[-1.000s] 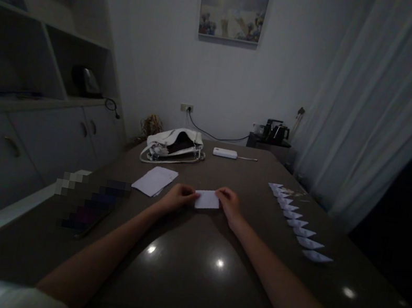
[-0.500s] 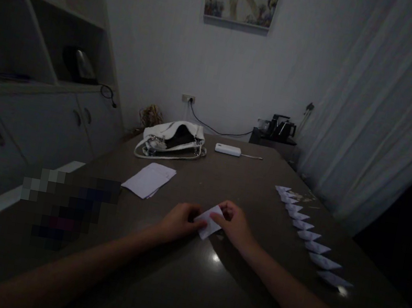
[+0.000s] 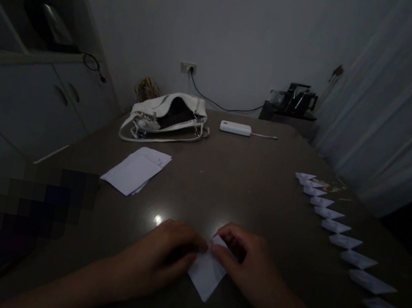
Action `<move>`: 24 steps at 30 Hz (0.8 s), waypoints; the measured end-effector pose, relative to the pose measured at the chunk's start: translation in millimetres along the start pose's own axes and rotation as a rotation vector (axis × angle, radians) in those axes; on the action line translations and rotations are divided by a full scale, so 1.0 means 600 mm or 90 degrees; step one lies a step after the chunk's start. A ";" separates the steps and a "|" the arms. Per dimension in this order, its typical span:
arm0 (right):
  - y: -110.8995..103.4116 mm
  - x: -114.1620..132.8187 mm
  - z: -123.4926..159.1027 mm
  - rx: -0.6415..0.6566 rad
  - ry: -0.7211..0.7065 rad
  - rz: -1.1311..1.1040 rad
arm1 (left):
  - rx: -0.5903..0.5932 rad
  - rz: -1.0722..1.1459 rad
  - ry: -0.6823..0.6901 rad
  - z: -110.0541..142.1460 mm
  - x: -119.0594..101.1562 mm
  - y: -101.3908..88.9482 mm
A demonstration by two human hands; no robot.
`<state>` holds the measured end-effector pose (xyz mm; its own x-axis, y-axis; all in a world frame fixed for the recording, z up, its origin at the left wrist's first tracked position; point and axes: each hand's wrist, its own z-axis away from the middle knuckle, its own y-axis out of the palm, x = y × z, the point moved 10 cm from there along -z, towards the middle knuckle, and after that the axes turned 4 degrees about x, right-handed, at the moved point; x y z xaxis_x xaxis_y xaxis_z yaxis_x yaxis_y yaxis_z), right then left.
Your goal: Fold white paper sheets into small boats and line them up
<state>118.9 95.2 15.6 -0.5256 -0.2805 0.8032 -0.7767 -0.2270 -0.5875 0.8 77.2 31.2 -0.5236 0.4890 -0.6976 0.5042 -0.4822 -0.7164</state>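
Observation:
A small white folded paper [image 3: 207,277] is between my hands, low in the view, one pointed corner towards me. My left hand [image 3: 162,252] is closed at its upper left edge, fingertips meeting near the top. With thumb and forefinger, my right hand [image 3: 248,262] pinches the upper right part. The fingers cover some of the top edge. To the right stands a slanting row of several folded paper boats [image 3: 344,241]. A stack of white paper sheets [image 3: 133,170] lies to the left.
A white handbag [image 3: 171,113] and a white power bank [image 3: 235,128] with a short cable lie at the back of the brown table [image 3: 233,180]. Small scraps [image 3: 330,187] lie beside the boats. A blurred-out patch [image 3: 19,217] hides things at left. Behind stands a black kettle [image 3: 303,103].
The view has tilted down and come closer, so the wall picture is out of sight. Both hands are still at the folded paper, whose pointed corner now faces me more directly.

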 end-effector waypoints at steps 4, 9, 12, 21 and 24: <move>-0.003 0.017 0.011 -0.013 -0.035 0.128 | 0.023 -0.013 -0.004 -0.002 -0.002 0.014; 0.000 0.039 0.015 -0.012 -0.106 0.249 | 0.072 0.003 0.003 0.002 -0.017 0.025; 0.010 0.044 0.015 0.033 -0.129 0.244 | 0.111 0.006 0.049 0.005 -0.030 0.036; 0.013 0.066 0.016 -0.005 -0.174 0.359 | -0.005 -0.148 0.042 0.000 -0.021 0.014; 0.018 0.071 0.012 -0.005 -0.176 0.409 | -0.011 -0.166 0.042 0.002 -0.025 0.017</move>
<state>90.6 73.9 42.9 -0.7752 -0.5835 0.2422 -0.3449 0.0697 -0.9360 13.4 64.1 34.3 -0.5921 0.6416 -0.4876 0.3693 -0.3217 -0.8718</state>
